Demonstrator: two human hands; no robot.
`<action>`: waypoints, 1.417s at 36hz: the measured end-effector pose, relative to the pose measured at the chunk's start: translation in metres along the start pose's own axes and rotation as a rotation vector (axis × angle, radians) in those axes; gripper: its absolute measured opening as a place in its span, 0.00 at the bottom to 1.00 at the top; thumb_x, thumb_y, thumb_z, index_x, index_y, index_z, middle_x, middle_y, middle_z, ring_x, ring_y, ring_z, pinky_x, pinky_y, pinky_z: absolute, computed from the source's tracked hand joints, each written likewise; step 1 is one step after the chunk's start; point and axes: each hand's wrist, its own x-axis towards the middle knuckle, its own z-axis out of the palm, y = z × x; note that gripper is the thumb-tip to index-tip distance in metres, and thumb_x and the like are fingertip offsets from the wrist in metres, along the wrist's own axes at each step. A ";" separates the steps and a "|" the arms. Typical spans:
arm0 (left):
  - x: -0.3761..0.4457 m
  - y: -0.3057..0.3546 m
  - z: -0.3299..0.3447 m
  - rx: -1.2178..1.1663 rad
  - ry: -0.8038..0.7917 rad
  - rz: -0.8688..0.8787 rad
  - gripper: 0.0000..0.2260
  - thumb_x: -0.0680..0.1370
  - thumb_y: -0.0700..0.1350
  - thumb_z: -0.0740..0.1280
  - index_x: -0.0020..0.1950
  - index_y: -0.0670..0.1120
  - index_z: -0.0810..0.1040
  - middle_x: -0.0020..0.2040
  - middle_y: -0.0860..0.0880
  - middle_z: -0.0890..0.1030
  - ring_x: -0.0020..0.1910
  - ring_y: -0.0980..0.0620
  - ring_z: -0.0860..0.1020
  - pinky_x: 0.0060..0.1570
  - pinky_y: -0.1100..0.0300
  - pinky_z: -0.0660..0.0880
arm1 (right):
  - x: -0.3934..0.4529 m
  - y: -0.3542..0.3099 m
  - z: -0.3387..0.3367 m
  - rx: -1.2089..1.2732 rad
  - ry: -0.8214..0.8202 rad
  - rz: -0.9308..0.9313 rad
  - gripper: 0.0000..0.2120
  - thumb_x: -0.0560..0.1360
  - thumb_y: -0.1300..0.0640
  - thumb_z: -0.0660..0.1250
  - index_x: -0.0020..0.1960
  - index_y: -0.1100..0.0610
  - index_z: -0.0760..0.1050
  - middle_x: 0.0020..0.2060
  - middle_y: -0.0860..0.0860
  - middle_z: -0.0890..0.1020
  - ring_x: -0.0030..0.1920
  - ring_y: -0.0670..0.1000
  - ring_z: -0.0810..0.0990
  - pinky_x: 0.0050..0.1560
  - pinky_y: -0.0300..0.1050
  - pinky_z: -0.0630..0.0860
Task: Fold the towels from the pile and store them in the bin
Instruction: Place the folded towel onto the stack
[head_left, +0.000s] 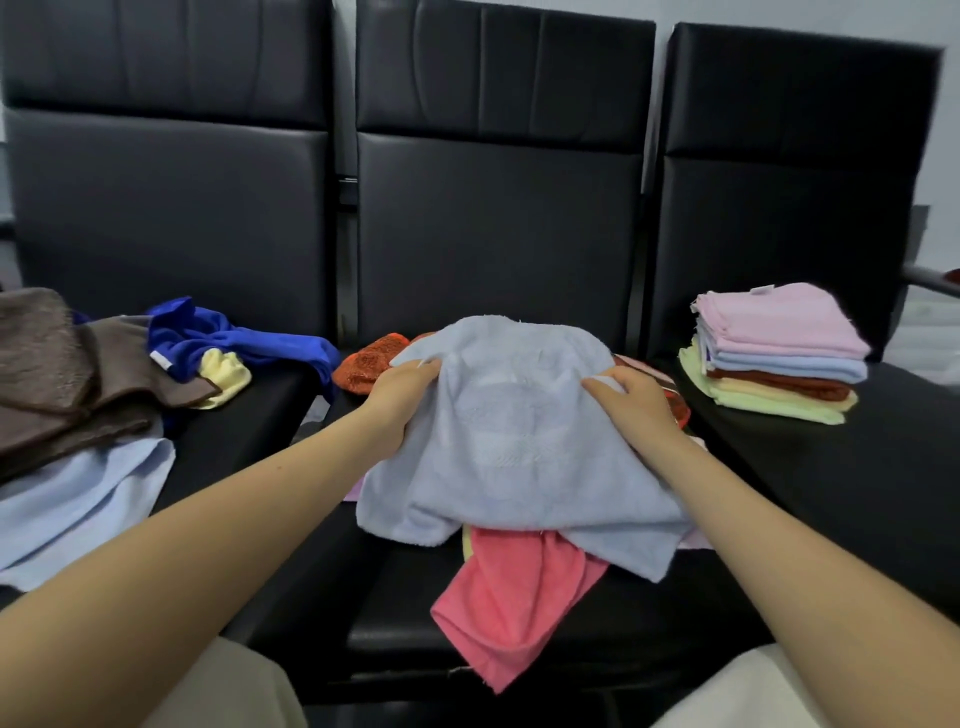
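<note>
Nearest the camera, pale trouser knees frame two bare forearms reaching forward over the black seat (519, 644) of a row of chairs. The left hand (402, 395) and right hand (631, 402) each pinch the upper edge of a pale blue towel (514, 452), fingers closed into the cloth, one at either side. The towel hangs rumpled between them and drapes over a pink towel (514, 597) and other loose ones on the middle seat.

This looks like the start of a fold: the towel is picked out but not yet spread. The next move probably calls for lifting it clear, finding two corners and pulling it flat before doubling it over.

A folded stack (774, 358) sits on the right seat, well apart from the hands, and an unfolded heap (78, 374) lies on the left seat (no bin is in view).
</note>
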 end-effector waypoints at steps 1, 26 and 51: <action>-0.002 0.000 0.001 0.010 0.011 0.017 0.10 0.79 0.52 0.66 0.57 0.50 0.78 0.60 0.51 0.76 0.58 0.48 0.74 0.58 0.54 0.71 | -0.002 -0.001 -0.002 0.001 0.036 -0.020 0.14 0.77 0.53 0.69 0.45 0.66 0.78 0.43 0.59 0.82 0.43 0.52 0.77 0.42 0.37 0.70; -0.056 -0.037 -0.057 0.990 -0.281 0.335 0.23 0.76 0.63 0.58 0.40 0.44 0.77 0.42 0.49 0.77 0.47 0.54 0.74 0.51 0.58 0.68 | -0.084 -0.002 -0.080 -0.382 -0.456 -0.105 0.20 0.72 0.43 0.70 0.44 0.61 0.80 0.45 0.54 0.78 0.45 0.47 0.76 0.47 0.41 0.70; 0.006 -0.029 -0.047 0.584 -0.254 0.326 0.18 0.79 0.50 0.66 0.36 0.37 0.73 0.35 0.48 0.74 0.37 0.53 0.71 0.43 0.57 0.68 | -0.020 0.010 -0.060 0.145 0.034 0.032 0.09 0.78 0.55 0.67 0.39 0.50 0.76 0.37 0.48 0.78 0.40 0.49 0.74 0.40 0.44 0.68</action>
